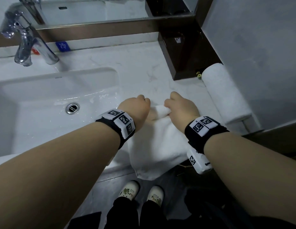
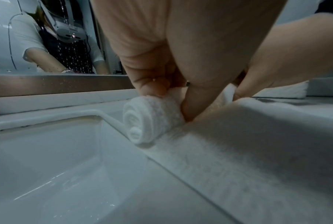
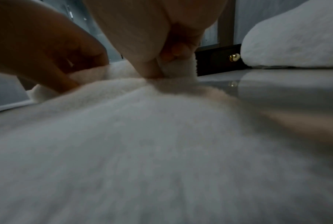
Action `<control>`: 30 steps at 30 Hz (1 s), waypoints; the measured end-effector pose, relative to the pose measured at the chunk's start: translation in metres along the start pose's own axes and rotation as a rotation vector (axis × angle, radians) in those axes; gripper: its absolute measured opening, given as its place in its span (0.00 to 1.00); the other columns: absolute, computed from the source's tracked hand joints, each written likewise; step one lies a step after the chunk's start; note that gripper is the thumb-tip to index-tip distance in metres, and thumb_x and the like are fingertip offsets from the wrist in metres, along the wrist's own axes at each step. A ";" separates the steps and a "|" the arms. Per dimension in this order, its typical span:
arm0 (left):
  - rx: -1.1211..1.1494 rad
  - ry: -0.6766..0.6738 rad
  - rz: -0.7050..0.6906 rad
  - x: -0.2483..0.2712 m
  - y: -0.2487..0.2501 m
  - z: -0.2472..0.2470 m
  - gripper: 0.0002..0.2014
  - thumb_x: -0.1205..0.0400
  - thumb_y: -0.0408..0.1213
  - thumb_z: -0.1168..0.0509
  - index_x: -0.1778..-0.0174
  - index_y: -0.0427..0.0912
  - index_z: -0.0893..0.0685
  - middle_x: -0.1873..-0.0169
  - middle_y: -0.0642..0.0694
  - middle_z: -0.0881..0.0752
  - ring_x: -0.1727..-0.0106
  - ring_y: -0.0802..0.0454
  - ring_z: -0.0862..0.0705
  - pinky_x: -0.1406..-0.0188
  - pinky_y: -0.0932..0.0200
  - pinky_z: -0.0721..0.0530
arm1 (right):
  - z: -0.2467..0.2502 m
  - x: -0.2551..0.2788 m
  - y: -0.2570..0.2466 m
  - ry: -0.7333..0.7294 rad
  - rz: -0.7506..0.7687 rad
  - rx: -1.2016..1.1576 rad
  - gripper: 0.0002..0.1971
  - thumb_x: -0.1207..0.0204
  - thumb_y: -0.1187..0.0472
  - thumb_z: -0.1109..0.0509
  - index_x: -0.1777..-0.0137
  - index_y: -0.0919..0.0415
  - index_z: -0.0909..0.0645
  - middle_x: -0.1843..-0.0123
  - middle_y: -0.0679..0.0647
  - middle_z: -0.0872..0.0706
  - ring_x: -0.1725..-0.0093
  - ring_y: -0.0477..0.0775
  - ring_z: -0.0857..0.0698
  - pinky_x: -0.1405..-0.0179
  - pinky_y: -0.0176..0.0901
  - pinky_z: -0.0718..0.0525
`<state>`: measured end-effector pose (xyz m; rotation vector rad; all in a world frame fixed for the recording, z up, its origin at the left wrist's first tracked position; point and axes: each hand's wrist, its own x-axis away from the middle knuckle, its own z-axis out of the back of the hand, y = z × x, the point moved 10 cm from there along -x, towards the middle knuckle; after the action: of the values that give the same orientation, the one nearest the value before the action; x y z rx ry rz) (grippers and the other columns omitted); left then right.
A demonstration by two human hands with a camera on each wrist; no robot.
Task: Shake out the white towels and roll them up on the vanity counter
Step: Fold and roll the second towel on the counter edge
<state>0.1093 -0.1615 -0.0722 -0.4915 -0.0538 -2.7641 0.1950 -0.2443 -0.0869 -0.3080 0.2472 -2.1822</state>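
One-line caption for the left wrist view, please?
Left hand grips the towel's tight roll beside the sink.

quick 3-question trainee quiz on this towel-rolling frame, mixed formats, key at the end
1. True or false: a finished rolled towel already lies on the vanity counter, by the wall.
2. Multiple choice: the far end of the towel being rolled is (A) flat, (B) a tight spiral roll, (C) hanging in the sink.
3. Fill in: the near edge of that towel hangs over the counter's ____ edge.

Key:
1. True.
2. B; the left wrist view shows the spiral end, with the fingers of the left hand on it and the right hand gripping it too.
3. Front.
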 end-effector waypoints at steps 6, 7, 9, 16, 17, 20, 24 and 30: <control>0.007 0.017 -0.006 0.007 0.007 -0.006 0.17 0.25 0.25 0.34 0.42 0.38 0.28 0.45 0.40 0.23 0.60 0.42 0.24 0.66 0.52 0.28 | -0.002 0.021 0.019 0.033 -0.065 -0.277 0.07 0.20 0.63 0.36 0.58 0.53 0.31 0.57 0.43 0.28 0.62 0.46 0.22 0.65 0.36 0.26; 0.012 0.021 0.000 0.008 0.008 -0.007 0.17 0.24 0.26 0.33 0.41 0.38 0.28 0.45 0.40 0.23 0.58 0.41 0.21 0.65 0.52 0.28 | -0.004 0.024 0.022 0.034 -0.088 -0.319 0.08 0.20 0.61 0.36 0.59 0.52 0.32 0.57 0.43 0.28 0.64 0.41 0.22 0.65 0.32 0.28; 0.021 0.020 0.017 0.012 0.009 -0.009 0.18 0.24 0.25 0.34 0.40 0.38 0.28 0.44 0.39 0.24 0.54 0.39 0.18 0.65 0.52 0.28 | -0.004 0.030 0.020 0.054 -0.077 -0.328 0.07 0.20 0.60 0.35 0.60 0.50 0.28 0.56 0.41 0.31 0.66 0.36 0.24 0.63 0.28 0.31; 0.153 -0.036 0.023 0.025 0.012 -0.019 0.15 0.24 0.32 0.37 0.42 0.41 0.27 0.45 0.41 0.24 0.56 0.43 0.21 0.62 0.53 0.26 | 0.002 0.031 0.016 0.050 -0.088 -0.288 0.20 0.18 0.50 0.34 0.73 0.54 0.25 0.56 0.48 0.28 0.60 0.46 0.18 0.54 0.44 0.22; 0.184 -0.049 0.023 0.026 0.011 -0.019 0.13 0.22 0.34 0.38 0.42 0.41 0.26 0.45 0.42 0.24 0.53 0.42 0.20 0.60 0.53 0.25 | 0.002 0.030 0.016 0.024 -0.097 -0.291 0.19 0.20 0.50 0.32 0.70 0.58 0.22 0.55 0.49 0.27 0.55 0.51 0.17 0.50 0.48 0.20; 0.235 -0.087 0.023 0.023 0.005 -0.018 0.09 0.17 0.37 0.42 0.43 0.42 0.23 0.45 0.43 0.22 0.50 0.43 0.20 0.53 0.53 0.23 | 0.006 0.026 0.014 -0.054 -0.112 -0.240 0.17 0.22 0.48 0.30 0.67 0.59 0.20 0.55 0.49 0.25 0.54 0.53 0.17 0.48 0.51 0.18; 0.248 -0.156 -0.009 0.017 0.004 -0.015 0.09 0.14 0.36 0.42 0.45 0.38 0.19 0.46 0.40 0.16 0.55 0.43 0.17 0.55 0.53 0.20 | 0.013 0.020 0.005 -0.171 -0.124 -0.103 0.17 0.25 0.49 0.27 0.70 0.55 0.24 0.55 0.50 0.22 0.55 0.54 0.18 0.50 0.50 0.18; 0.266 -0.208 -0.015 0.013 0.010 -0.015 0.08 0.17 0.35 0.35 0.47 0.39 0.27 0.52 0.42 0.16 0.67 0.47 0.21 0.69 0.55 0.24 | 0.011 0.007 -0.014 -0.315 -0.085 0.083 0.10 0.29 0.54 0.25 0.62 0.52 0.25 0.58 0.50 0.17 0.59 0.55 0.18 0.66 0.43 0.23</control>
<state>0.0960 -0.1764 -0.0817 -0.7030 -0.4682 -2.6540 0.1836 -0.2430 -0.0718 -0.6169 -0.0328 -2.1827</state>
